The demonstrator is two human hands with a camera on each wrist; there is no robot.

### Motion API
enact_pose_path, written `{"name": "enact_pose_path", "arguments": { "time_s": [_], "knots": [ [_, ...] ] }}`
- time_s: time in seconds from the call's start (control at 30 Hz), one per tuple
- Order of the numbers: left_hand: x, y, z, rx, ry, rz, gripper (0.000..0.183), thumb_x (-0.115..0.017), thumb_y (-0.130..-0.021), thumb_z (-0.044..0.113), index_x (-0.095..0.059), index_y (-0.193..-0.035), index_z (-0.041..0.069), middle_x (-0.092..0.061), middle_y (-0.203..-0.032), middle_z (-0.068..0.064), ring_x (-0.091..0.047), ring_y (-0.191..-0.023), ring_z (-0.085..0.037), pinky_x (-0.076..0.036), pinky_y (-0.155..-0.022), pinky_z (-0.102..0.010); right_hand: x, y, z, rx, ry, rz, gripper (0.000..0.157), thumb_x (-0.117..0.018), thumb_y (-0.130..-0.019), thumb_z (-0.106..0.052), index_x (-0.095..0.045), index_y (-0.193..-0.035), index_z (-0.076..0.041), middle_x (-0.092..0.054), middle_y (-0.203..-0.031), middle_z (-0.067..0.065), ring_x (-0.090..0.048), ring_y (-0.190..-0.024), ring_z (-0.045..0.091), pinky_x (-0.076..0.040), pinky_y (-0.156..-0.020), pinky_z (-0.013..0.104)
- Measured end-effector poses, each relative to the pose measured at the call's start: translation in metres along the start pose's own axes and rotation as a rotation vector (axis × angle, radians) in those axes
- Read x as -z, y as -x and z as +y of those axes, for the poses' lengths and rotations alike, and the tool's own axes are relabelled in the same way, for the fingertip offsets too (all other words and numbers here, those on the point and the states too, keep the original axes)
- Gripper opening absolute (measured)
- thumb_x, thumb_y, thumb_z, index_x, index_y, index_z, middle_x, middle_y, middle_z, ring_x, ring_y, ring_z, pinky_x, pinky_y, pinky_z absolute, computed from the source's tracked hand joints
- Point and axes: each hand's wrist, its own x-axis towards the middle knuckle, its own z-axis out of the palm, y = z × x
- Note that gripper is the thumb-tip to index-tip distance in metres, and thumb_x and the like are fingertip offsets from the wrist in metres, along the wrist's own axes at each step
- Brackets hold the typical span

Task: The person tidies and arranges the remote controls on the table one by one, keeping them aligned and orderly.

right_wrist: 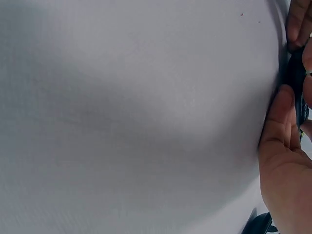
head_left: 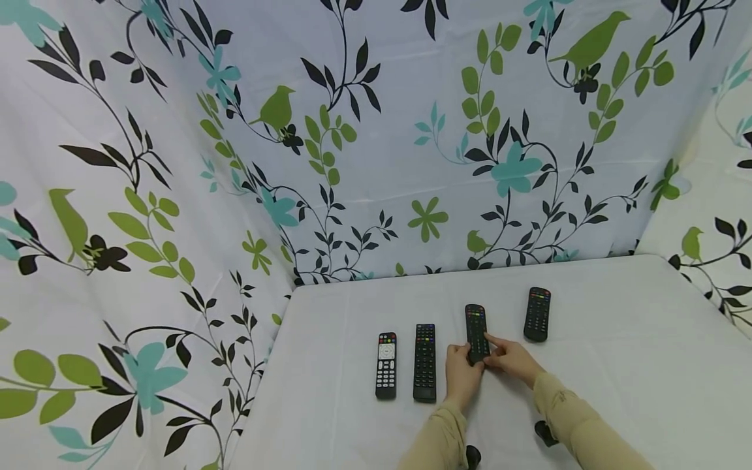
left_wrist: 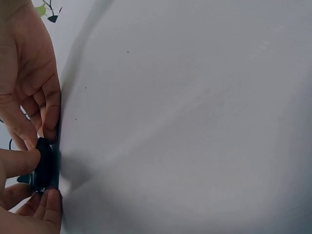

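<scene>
Both hands hold a black remote control (head_left: 476, 326), third in a row of remotes on the white-covered table. My left hand (head_left: 462, 373) grips its lower left edge, and my right hand (head_left: 513, 359) pinches its right side. The remote's far end points away from me, leaning slightly left. In the left wrist view the dark remote (left_wrist: 45, 163) appears end-on between the fingers of both hands. The right wrist view shows part of the remote (right_wrist: 294, 73) at its right edge, with fingers covering much of it.
To the left lie a black remote with white and grey buttons (head_left: 386, 365) and a longer black remote (head_left: 425, 363). Another black remote (head_left: 537, 314) lies farther right, slightly tilted. Patterned cloth (head_left: 382, 150) hangs behind the table (head_left: 329, 418) and at its sides.
</scene>
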Motion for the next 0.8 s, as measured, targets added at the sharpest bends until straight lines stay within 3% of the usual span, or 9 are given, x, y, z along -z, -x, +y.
{"name": "enact_pose_path", "arguments": {
  "time_s": [0.17,0.57,0.8],
  "knots": [
    [0.002,0.01,-0.002,-0.005,-0.052,-0.015,0.049,-0.069,-0.08,0.01,-0.054,-0.123,-0.008,-0.051,-0.105,-0.006,-0.055,-0.096,-0.015,-0.049,-0.088,-0.035,-0.003,0.008,-0.002,0.007,-0.028,-0.02,0.067,-0.066,-0.081,-0.011,-0.037,-0.14,0.001,-0.057,-0.077,0.004,-0.048,-0.066,0.013,-0.042,-0.057,0.024],
    [0.006,0.031,-0.008,-0.063,-0.1,0.03,0.047,-0.071,-0.078,0.012,-0.058,-0.119,-0.009,-0.049,-0.098,-0.003,-0.052,-0.087,-0.008,-0.049,-0.078,-0.026,-0.009,0.026,-0.002,0.044,-0.054,-0.064,0.067,-0.065,-0.081,-0.012,-0.037,-0.14,0.001,-0.056,-0.075,0.004,-0.049,-0.064,0.011,-0.044,-0.057,0.023],
    [0.008,0.04,-0.011,-0.052,-0.116,0.004,0.049,-0.07,-0.079,0.014,-0.056,-0.121,-0.007,-0.049,-0.098,-0.001,-0.05,-0.085,-0.006,-0.048,-0.078,-0.025,-0.012,0.033,-0.002,0.047,-0.029,-0.059,0.066,-0.065,-0.08,-0.012,-0.038,-0.139,0.002,-0.055,-0.073,0.003,-0.048,-0.063,0.012,-0.041,-0.055,0.023]
  ]
}}
